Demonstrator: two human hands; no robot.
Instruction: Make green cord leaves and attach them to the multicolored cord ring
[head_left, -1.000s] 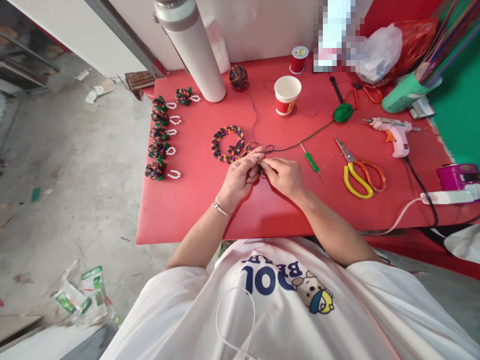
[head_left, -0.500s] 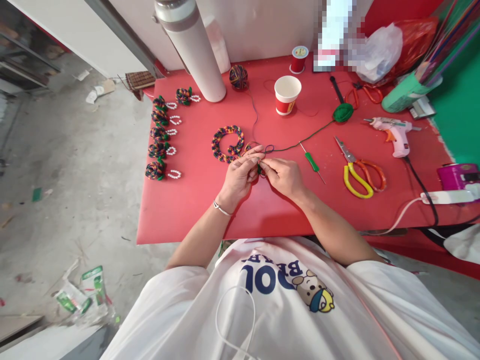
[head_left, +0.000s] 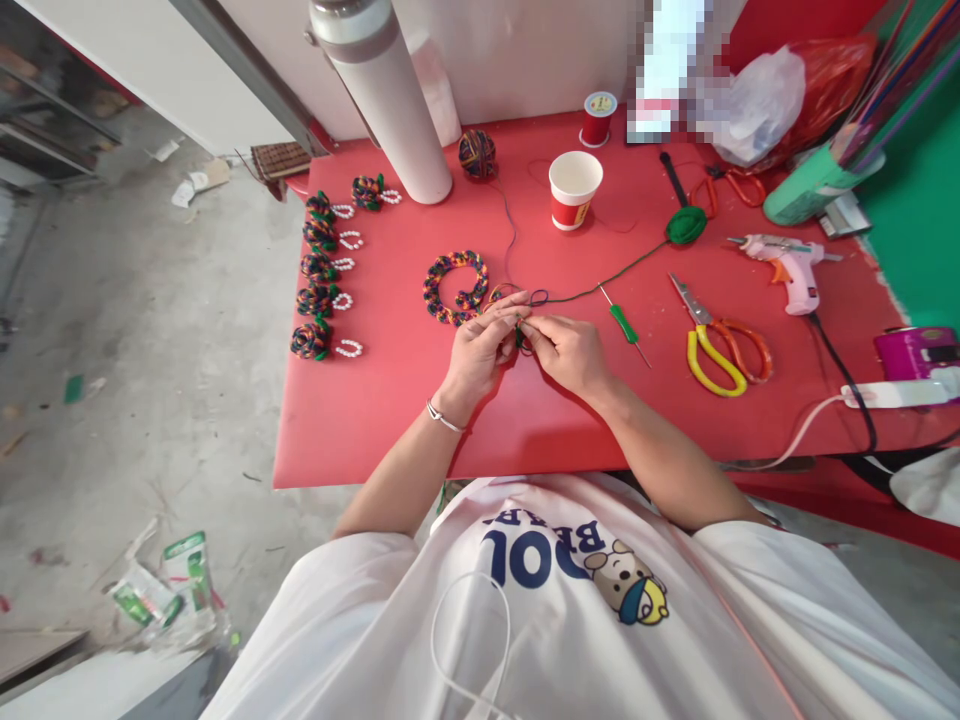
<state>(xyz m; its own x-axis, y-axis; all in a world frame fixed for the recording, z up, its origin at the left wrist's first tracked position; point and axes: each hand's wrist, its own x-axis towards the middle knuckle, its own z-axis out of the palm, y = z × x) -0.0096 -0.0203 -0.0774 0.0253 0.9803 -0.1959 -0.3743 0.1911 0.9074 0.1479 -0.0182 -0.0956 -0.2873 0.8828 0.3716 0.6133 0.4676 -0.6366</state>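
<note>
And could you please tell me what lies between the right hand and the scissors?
In the head view, a green-handled crochet hook lies between the right hand and the scissors.

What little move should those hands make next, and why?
Probably the right hand should gently tug the small dark-green yarn piece snug while the left hand steadies it: both hands' fingertips meet there, and the slim green-handled metal tool lies apart from them on the flat red tabletop.

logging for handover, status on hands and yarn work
Left hand, right hand pinching yarn work, mostly hidden. Multicolored strip curled beyond left hand. Green-handled tool right of hands, not blocking.
</note>
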